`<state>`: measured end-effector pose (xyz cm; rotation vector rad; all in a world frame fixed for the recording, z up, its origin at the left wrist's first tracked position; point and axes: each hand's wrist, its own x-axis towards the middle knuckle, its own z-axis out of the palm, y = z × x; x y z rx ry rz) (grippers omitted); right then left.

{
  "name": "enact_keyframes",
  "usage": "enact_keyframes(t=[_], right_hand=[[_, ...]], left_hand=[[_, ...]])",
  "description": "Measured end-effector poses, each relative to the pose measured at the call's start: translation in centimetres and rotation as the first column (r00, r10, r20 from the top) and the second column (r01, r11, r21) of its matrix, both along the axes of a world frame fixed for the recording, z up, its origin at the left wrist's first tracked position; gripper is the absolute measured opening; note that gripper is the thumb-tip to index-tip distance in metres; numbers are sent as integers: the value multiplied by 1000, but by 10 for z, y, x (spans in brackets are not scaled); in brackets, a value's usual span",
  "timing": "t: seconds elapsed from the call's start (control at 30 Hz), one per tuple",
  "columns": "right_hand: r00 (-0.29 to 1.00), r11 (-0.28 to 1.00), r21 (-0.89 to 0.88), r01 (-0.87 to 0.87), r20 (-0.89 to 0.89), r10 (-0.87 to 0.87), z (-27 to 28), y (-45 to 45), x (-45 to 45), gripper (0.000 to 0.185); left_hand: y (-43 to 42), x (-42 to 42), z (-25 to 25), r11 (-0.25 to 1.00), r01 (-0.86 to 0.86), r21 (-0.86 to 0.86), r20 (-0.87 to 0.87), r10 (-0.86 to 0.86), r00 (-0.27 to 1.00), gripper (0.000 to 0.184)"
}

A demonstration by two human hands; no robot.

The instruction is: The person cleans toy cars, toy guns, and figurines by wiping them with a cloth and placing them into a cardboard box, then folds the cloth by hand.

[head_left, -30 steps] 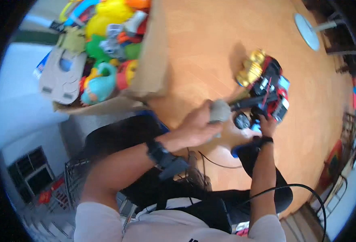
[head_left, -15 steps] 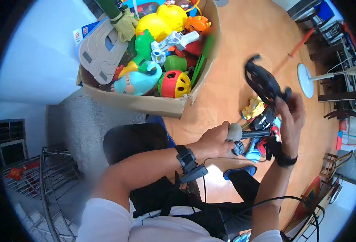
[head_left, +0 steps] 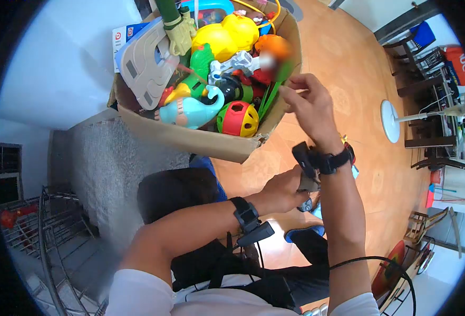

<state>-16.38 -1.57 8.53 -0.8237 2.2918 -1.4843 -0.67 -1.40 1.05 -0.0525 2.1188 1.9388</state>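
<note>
My left hand (head_left: 282,192) is closed around a microphone with a grey head (head_left: 309,183); my right forearm hides most of its handle. My right hand (head_left: 312,108) is raised by the right rim of a cardboard box (head_left: 190,138), fingers bent and a little apart, holding nothing visible. Among the toys in the box lie a dark object (head_left: 229,86), a red and yellow ball (head_left: 238,119), a light blue elephant-like toy (head_left: 190,111), a blue-white toy gun (head_left: 235,63) and a yellow toy (head_left: 227,37). A blurred orange toy (head_left: 274,48) is near my right hand.
Partly hidden toys lie on the tiled floor (head_left: 343,47) beyond my right wrist. A standing fan (head_left: 390,121) and dark furniture are at the right. A metal rack (head_left: 58,247) stands at the left. A black cable (head_left: 380,259) loops over my right forearm.
My right hand has moved up and left to the box and let go of the black object. A dark object now shows among the toys. My left hand still grips the microphone.
</note>
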Motion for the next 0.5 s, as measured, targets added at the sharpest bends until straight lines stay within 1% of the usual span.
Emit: enact_keyframes(t=[0.1,0.13,0.2,0.23,0.33,0.37,0.4,0.43,0.47,0.5], right_hand=[[991,992,-38,116,74,-113,0,37,-7,36],[983,985,-43,167,84,-163,-3,53,-9,35],[958,962,8,271,94,-271,-24,112,-18,34],[938,942,42,332,94,-334,-37,139,-23,33],[858,870,123,478,144,-492,-91,214,-19,31],[817,832,164,530,165,-553,-109,247,-11,31],[779,793,271,545,186,-599,-132,278,-5,30],[780,743,395,540,97,-618,-159,312,3,28],[731,688,464,558,116,-672,-194,345,12,28],[754,651,543,530,51,-655,-245,390,19,25]], left_hand=[[-1,-1,7,991,46,-129,69,-37,997,48],[-1,-1,7,991,35,-132,69,-27,997,49],[3,-2,4,990,35,-135,76,-25,997,50],[4,-4,7,985,54,-165,107,-37,994,50],[13,-4,12,985,9,-170,181,22,983,47],[17,-4,-4,993,-20,-115,106,32,994,46],[20,-5,-21,997,-50,-51,31,52,998,45],[20,-8,-27,999,-24,-45,97,28,995,44],[21,-8,-29,999,0,-44,165,8,986,42],[24,-7,-28,997,20,-79,184,-5,983,41]])
